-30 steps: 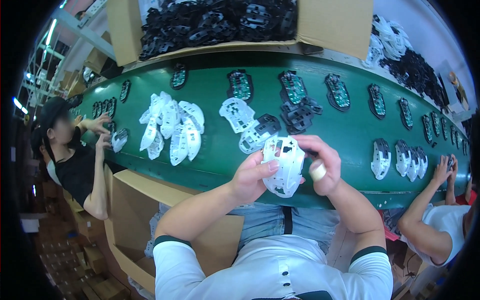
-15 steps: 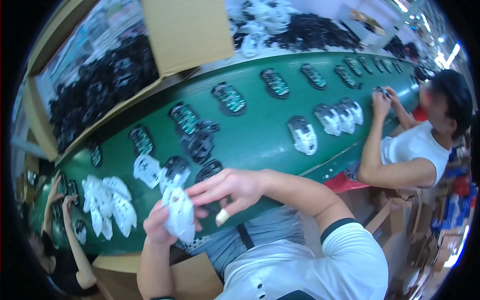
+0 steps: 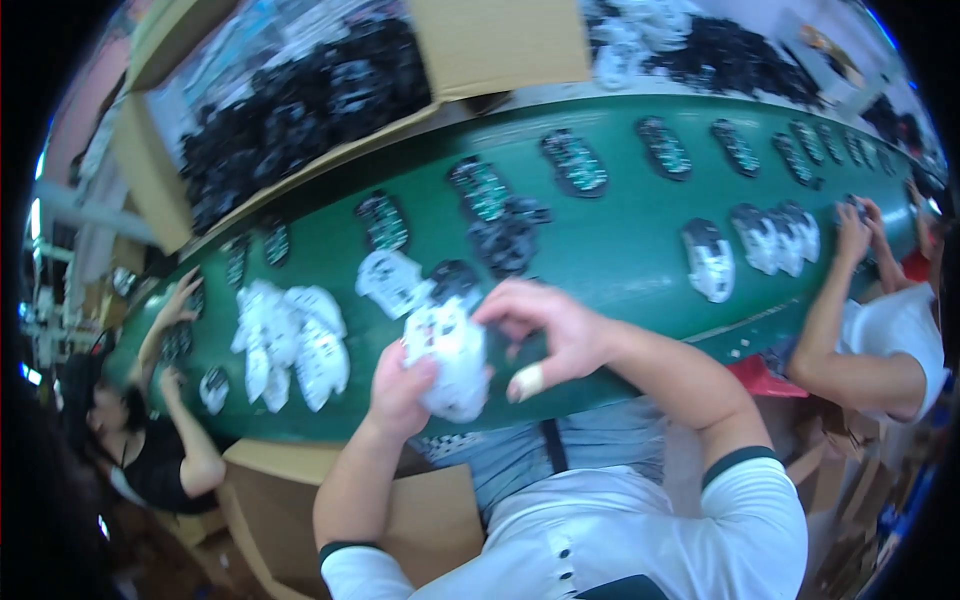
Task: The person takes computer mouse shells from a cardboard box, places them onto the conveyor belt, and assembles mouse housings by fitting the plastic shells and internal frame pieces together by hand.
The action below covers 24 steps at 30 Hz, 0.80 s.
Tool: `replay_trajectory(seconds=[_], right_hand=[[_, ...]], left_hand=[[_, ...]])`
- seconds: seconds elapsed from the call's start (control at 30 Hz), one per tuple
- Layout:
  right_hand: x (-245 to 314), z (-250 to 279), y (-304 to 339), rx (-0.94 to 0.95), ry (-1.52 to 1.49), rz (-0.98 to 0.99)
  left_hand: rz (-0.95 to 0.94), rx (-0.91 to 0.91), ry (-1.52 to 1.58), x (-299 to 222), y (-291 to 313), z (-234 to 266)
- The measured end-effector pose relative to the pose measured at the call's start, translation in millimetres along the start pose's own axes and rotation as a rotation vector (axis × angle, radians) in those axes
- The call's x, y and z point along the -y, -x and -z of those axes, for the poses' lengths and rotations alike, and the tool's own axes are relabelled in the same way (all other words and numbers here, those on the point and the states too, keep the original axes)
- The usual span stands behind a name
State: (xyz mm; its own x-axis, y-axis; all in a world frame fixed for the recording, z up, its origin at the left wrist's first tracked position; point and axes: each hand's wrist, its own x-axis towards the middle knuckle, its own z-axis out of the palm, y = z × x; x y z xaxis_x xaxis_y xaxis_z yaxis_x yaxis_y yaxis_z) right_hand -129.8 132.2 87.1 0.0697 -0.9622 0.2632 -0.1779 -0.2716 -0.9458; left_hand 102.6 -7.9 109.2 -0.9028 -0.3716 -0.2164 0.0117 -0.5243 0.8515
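My left hand [image 3: 402, 388] grips a white plastic computer mouse shell [image 3: 450, 362] by its left side, above the near edge of the green work surface [image 3: 610, 260]. My right hand [image 3: 555, 325] is at the shell's upper right, fingers apart and slightly curled, with pale tape round one digit. Whether a fingertip touches the shell is hard to tell. Just beyond the held shell lies a black part [image 3: 455, 280], partly covered by it. Another white shell piece [image 3: 392, 282] rests to its left, and a cluster of black parts [image 3: 505, 242] sits farther back.
Black mouse bases with green circuit boards [image 3: 574, 163] line the far side. White shells lie heaped at left [image 3: 290, 340]; black-and-white ones [image 3: 708, 262] stand at right. A box of black parts [image 3: 310, 110] is behind. Co-workers sit at left [image 3: 150, 430] and right [image 3: 880, 340].
The view has swung left, so the scene sits farther right in the picture. My right hand's fingers have drawn back from over the shell to its upper right edge; my left hand still holds it.
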Motion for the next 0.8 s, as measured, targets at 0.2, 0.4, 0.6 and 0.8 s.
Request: replay_trajectory(seconds=[0.2,0.4,0.6,0.8], right_hand=[[3,-6,-7,-0.333,0.286,0.141],[0,-26,-16,-0.302,0.471,0.346],[2,-41,-18,-0.298,0.492,0.323],[3,-54,-15,-0.263,0.642,0.256]], left_hand=[[-0.408,-0.182,-0.991,-10,4,-9],[-0.510,-0.189,-1.161,-7,4,-12],[-0.524,-0.180,-1.210,-10,6,-12],[-0.540,-0.172,-1.001,-2,8,-11]])
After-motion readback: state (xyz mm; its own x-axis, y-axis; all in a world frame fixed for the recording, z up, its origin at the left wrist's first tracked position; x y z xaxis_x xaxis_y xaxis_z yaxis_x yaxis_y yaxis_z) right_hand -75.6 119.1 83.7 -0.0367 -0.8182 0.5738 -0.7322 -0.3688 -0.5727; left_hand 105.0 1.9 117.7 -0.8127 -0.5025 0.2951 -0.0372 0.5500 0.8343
